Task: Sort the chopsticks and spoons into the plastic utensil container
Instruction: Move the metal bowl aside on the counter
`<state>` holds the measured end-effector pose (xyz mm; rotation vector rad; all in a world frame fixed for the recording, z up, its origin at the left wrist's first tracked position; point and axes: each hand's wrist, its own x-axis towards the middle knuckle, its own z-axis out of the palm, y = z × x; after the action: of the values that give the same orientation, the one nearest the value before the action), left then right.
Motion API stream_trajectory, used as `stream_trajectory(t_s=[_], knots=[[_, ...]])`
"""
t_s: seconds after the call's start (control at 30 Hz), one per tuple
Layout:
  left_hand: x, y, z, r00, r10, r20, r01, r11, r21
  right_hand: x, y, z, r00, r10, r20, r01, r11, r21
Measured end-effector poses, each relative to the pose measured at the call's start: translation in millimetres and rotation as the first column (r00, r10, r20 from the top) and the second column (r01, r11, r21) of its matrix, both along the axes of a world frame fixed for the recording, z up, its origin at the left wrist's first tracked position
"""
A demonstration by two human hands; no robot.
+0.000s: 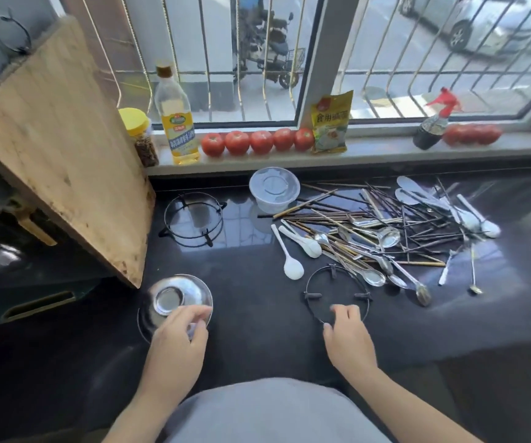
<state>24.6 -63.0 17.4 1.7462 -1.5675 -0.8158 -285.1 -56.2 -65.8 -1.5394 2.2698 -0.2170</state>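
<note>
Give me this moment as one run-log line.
stage: pre-sort | left hand: on steel bowl | right hand: at wire ring, empty | utensil pile: unsorted | plastic container: empty

A wooden board (56,135) leans at the left. On the sill stand an oil bottle (176,116), five tomatoes (257,141), a yellow packet (330,123) and a spray bottle (433,129).
</note>
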Motion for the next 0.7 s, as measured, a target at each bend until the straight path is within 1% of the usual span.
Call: stream_trajectory(t_s=[0.07,0.13,0.17,0.23,0.27,0.3,0.37,0.43,0.5,0.57,0.63,0.7], knots=[[-15,-10,3,0.996,-0.06,-0.062,0.065,0.993,0.095,-27,11,-8,0.995,-0.078,-0.055,0.081,0.994,0.067],[-30,-20,3,0.979,-0.196,-0.054,0.203,0.955,0.217,-39,11,-16,0.997,-0.039,-0.068,0.049,0.986,0.158],[-36,-25,3,0.955,-0.294,-0.029,0.289,0.911,0.295,-41,10,-18,0.998,-0.004,-0.069,0.018,0.981,0.195],[-41,-32,3,0.871,-0.49,0.03,0.431,0.793,0.431,-41,11,-22,0.999,0.005,-0.053,0.007,0.974,0.226],[-40,-35,3,0.836,-0.547,0.038,0.468,0.747,0.473,-40,13,-23,0.999,-0.012,-0.036,0.02,0.973,0.229],[-39,-37,4,0.82,-0.572,0.028,0.485,0.72,0.496,-39,15,-24,0.999,-0.035,-0.02,0.038,0.972,0.233],[-37,-38,8,0.828,-0.561,-0.009,0.49,0.715,0.499,-40,20,-23,0.994,-0.101,0.032,0.091,0.968,0.236],[-31,-37,15,0.846,-0.531,-0.041,0.48,0.726,0.492,-40,26,-18,0.974,-0.178,0.143,0.15,0.971,0.186],[-16,-36,24,0.858,-0.504,-0.099,0.481,0.72,0.5,-36,32,-7,0.928,-0.236,0.287,0.212,0.971,0.113],[3,-39,41,0.878,-0.447,-0.169,0.467,0.728,0.501,-27,34,10,0.86,-0.283,0.425,0.28,0.957,0.073],[18,-46,57,0.913,-0.36,-0.193,0.408,0.786,0.464,-15,29,29,0.828,-0.251,0.502,0.276,0.961,0.025],[28,-56,68,0.943,-0.265,-0.201,0.325,0.866,0.38,0,16,49,0.83,-0.15,0.537,0.201,0.979,-0.038]])
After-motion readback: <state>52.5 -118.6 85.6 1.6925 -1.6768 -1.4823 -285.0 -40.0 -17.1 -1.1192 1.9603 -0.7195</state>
